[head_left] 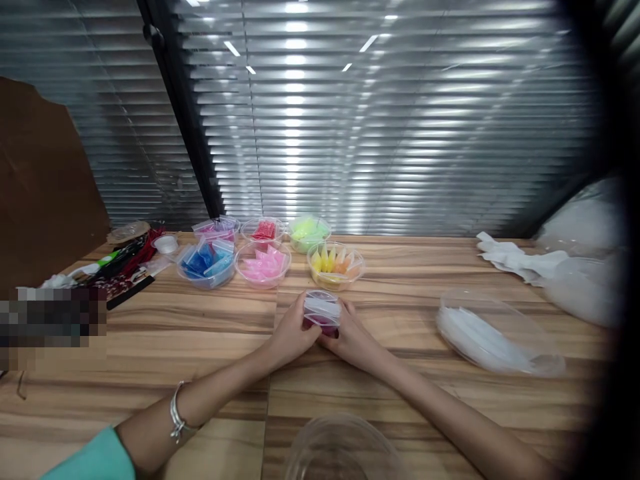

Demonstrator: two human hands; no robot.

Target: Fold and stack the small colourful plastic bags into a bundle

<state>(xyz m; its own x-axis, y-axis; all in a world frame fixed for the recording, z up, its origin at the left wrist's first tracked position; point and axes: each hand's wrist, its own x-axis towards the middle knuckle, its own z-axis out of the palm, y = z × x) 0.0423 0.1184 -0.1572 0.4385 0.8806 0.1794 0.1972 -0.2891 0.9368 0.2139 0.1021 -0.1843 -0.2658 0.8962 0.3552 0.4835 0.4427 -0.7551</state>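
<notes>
Container of clear, round plastic (345, 447) sits nearest me on the wood-grained desk (190, 333), then my left hand (294, 331) and right hand (355, 337) grasp purple-bottomed clear plastic packets (323, 310), which could slip and scatter should either hand's fingers slacken, with a clear plastic bowl (336, 285) of yellow and orange sachets (333, 261) beyond.

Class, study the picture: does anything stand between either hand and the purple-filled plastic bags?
Nothing visible does: the left hand and right hand grip the purple-filled plastic bags from both sides. The clear bowl with yellow and orange packets stands beyond them, not in between.
</notes>
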